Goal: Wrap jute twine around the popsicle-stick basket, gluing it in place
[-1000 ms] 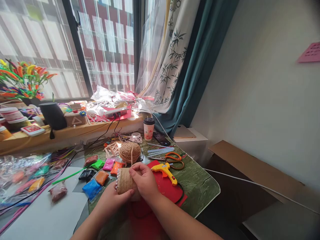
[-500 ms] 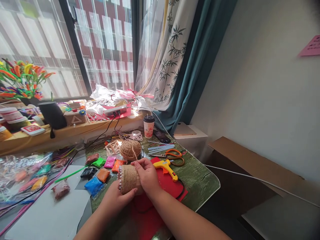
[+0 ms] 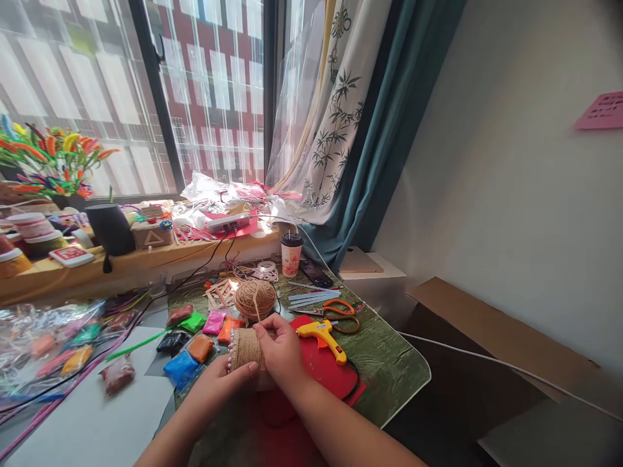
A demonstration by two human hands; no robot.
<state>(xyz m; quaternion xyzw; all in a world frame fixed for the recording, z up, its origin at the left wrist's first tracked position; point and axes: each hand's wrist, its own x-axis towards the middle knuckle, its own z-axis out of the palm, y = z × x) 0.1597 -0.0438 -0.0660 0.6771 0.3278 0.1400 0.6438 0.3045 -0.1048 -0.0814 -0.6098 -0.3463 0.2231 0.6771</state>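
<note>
A small round container (image 3: pixel 247 347) is wrapped in jute twine, with pearl beads along its left rim. My left hand (image 3: pixel 224 381) is closed around its left and lower side, thumb lying along the twine. At the container's right side, my right hand (image 3: pixel 281 349) pinches the twine strand (image 3: pixel 257 310) between thumb and fingers. That strand runs up to a ball of jute twine (image 3: pixel 254 299) just behind the container. A yellow glue gun (image 3: pixel 323 340) lies right of my right hand, on a red sheet (image 3: pixel 316 370).
Orange-handled scissors (image 3: pixel 341 310) and pale glue sticks (image 3: pixel 314 297) lie behind the glue gun. A paper cup (image 3: pixel 291 255) stands at the back beside a phone (image 3: pixel 316 273). Colourful clay packets (image 3: pixel 182 368) lie to the left. A power strip (image 3: pixel 228 223) sits on the windowsill.
The view has tilted slightly up. My right hand has moved a little left and down along the container, still pinching the twine; the left hand keeps its hold.
</note>
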